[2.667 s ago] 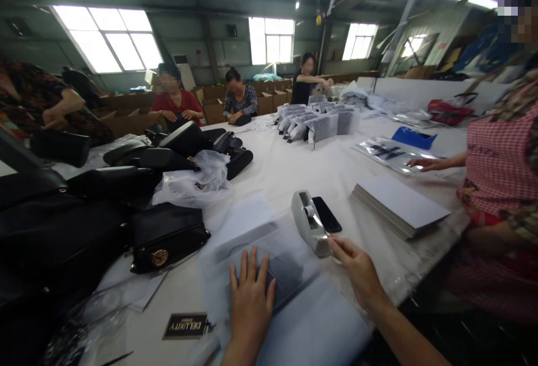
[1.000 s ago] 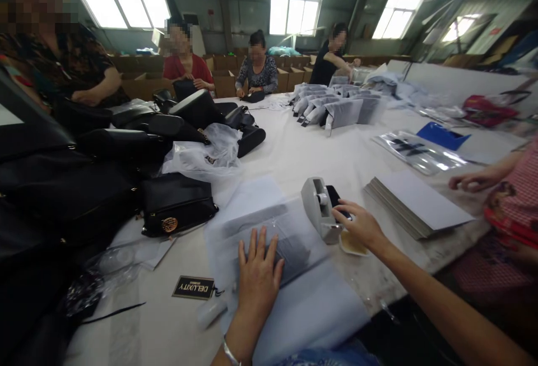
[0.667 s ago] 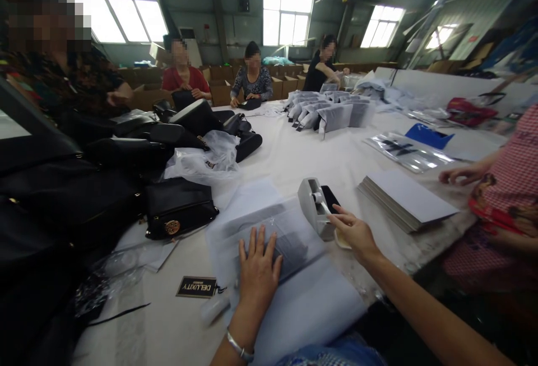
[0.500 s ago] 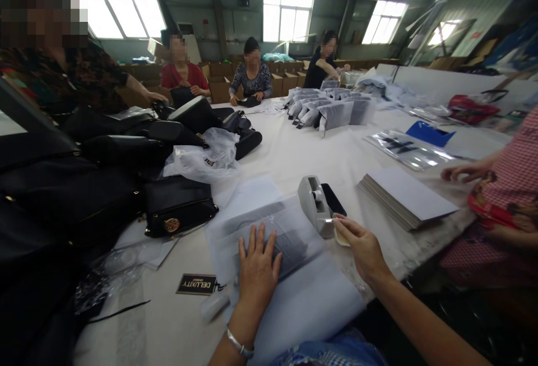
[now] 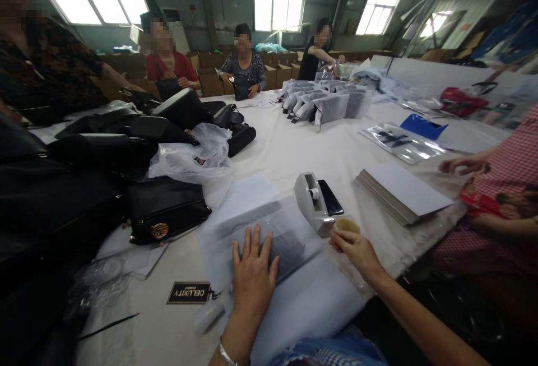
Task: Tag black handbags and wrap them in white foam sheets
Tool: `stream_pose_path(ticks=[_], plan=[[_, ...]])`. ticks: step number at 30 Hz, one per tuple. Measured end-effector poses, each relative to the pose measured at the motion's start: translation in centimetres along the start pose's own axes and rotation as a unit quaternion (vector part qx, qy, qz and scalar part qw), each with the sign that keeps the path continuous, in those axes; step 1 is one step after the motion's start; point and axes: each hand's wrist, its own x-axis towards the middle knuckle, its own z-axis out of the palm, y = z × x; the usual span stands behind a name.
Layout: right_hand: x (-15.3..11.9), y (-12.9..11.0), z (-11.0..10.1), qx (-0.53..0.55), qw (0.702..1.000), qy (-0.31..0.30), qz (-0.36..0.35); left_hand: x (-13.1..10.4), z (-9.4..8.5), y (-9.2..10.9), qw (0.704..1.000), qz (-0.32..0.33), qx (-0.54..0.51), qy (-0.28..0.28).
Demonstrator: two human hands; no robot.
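Observation:
My left hand (image 5: 253, 268) lies flat, fingers spread, on a dark bag (image 5: 286, 237) that shows through thin white tissue paper (image 5: 302, 293). More of the paper reaches toward me and past the far side of the bag. Just in front of the cutter of a grey tape dispenser (image 5: 310, 200), my right hand (image 5: 357, 251) is pinched, apparently on clear tape; the strip itself hardly shows. Behind those fingers is a yellowish round piece (image 5: 348, 225). A black DELUXITY tag (image 5: 188, 293) on a cord lies left of my left hand, above a small white roll (image 5: 209, 316).
Black handbags (image 5: 168, 209) are heaped on the left beside crumpled plastic (image 5: 189, 156). A phone (image 5: 330, 197) lies by the dispenser, with stacked boards (image 5: 403, 192) farther right. Wrapped bags (image 5: 323, 102) stand at the back. Several co-workers surround the table, one close on the right.
My right hand has moved slightly toward me from the dispenser's cutter, uncovering the yellowish piece. My left hand stays on the wrapped bag. A co-worker across the table has raised a black bag upright.

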Motion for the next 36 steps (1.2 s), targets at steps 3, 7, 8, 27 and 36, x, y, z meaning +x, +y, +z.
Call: stream_pose_path(ticks=[3,7,8,27,36], plan=[[-0.8,-1.5,-2.1,-0.184,0.974,-0.022,-0.132,0.1,-0.4,-0.1,1.0,0.006,-0.01,-0.016],[-1.0,-5.9,-3.5,-0.31,0.882,-0.145,-0.323,0.5,-1.4,-1.1,0.998,0.007,-0.055,-0.025],[-0.8,-7.2,-3.4,-0.318,0.859,-0.19,-0.355,0.6,-1.6,-1.6,0.997,0.003,-0.074,-0.025],[6.2,-19.5,19.9,-0.386,0.522,-0.534,-0.541,1.8,-1.0,-10.2,0.952,-0.129,-0.276,0.036],[6.1,-19.9,21.7,-0.537,0.512,-0.401,-0.538,1.5,-0.7,-10.7,0.938,-0.155,-0.308,0.027]])
